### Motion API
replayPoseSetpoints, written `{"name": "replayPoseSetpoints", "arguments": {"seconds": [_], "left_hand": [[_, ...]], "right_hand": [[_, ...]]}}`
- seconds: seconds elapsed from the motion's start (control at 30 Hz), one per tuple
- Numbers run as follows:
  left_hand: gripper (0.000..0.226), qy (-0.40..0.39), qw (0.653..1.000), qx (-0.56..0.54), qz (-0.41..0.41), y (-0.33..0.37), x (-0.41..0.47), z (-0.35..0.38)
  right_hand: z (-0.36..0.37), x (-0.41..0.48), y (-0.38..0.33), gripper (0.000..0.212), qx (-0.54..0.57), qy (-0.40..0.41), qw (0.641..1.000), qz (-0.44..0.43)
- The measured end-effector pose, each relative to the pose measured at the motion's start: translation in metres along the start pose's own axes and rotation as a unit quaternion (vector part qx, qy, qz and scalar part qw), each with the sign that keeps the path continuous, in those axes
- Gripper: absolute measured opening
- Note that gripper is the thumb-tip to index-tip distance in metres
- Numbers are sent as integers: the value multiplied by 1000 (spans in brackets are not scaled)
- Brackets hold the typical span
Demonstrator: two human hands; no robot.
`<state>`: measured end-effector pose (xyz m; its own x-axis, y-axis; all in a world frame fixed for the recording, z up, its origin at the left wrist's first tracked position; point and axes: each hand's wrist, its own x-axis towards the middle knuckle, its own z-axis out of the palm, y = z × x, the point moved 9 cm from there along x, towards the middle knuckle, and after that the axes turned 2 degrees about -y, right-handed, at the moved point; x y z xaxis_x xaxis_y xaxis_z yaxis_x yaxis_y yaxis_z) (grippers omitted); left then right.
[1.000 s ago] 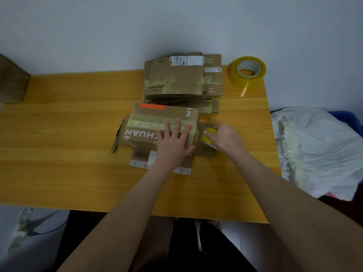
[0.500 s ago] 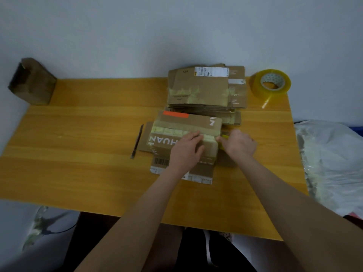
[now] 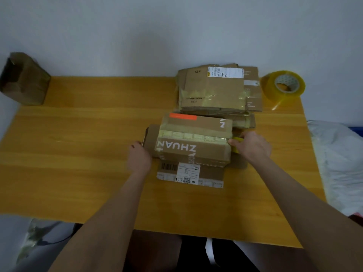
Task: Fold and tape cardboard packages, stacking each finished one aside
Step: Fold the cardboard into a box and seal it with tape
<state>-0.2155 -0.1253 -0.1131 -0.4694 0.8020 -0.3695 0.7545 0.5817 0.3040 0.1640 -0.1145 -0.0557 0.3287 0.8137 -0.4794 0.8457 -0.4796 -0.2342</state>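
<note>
ZHUAN package (image 3: 193, 146) on table (image 3: 78, 154), long axis left-right, between hands. Right hand (image 3: 252, 146) grips yellow tape roll (image 3: 238, 141) at right end. Left hand (image 3: 138, 157) at left end, fingers curled, grip unclear. Finished stack (image 3: 214, 89) just behind.

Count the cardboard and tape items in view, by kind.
Tape rolls: 2 (large clear yellowish tape roll; small yellow tape roll in the right hand)
Brown cardboard package being taped: 1
Stack of finished cardboard packages: 1
Brown cardboard box, far left: 1
Total: 5
</note>
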Motion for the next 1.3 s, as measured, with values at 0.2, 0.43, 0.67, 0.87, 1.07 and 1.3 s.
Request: {"name": "replayPoseSetpoints", "arguments": {"seconds": [0.2,0.43,0.67,0.87,1.07,1.3], "left_hand": [[21,-20,1000,-1,-5,-7,23,14],[22,-43,996,-32,-76,-26,23,18],[25,-35,996,35,-79,-28,2,24],[24,3,995,-20,-93,-35,-10,4],[30,168,980,-101,-12,12,-52,-58],[19,62,962,-145,224,170,-143,2]], "right_hand": [[0,3,1,56,1,-17,1000,7],[0,6,1,58,-8,-18,1000,-9],[-6,5,13,53,-11,-20,1000,-15],[-7,2,8,48,-19,-17,999,-41],[-4,5,6,48,-27,-30,998,-45],[-2,14,11,59,37,-92,988,-116]]}}
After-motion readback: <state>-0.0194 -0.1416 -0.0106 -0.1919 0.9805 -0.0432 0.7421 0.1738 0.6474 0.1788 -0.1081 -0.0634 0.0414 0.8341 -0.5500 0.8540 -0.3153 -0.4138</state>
